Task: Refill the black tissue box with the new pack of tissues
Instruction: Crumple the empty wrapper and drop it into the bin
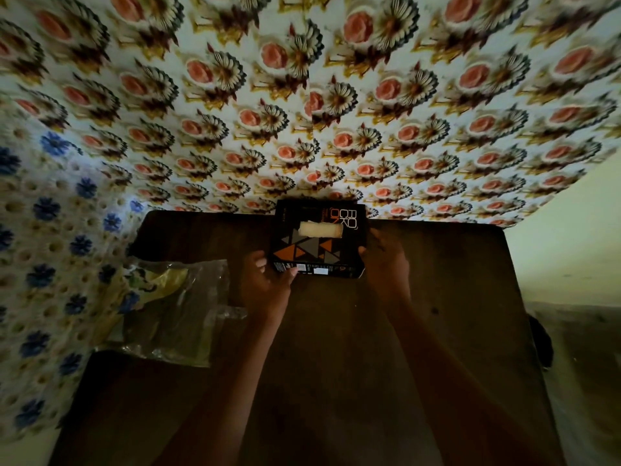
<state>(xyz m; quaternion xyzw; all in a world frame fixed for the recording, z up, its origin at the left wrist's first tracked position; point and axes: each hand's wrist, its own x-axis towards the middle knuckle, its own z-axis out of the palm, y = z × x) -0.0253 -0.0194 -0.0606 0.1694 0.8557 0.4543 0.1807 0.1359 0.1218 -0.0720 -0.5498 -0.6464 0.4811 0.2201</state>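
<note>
The black tissue box (319, 253), printed with orange and grey triangles, sits at the far middle of the dark wooden table (437, 280). White tissue (321, 229) shows through its top slot. My left hand (268, 280) grips the box's near left corner, thumb on the front face. My right hand (386, 260) holds the box's right end. An empty clear plastic wrapper (178, 311) lies flat on the table to the left of my left arm.
A wall with flowered paper (336, 95) rises right behind the box. A cloth with blue flowers (40, 247) hangs at the left beside the table. A dark object (541, 341) sits off the table's right edge.
</note>
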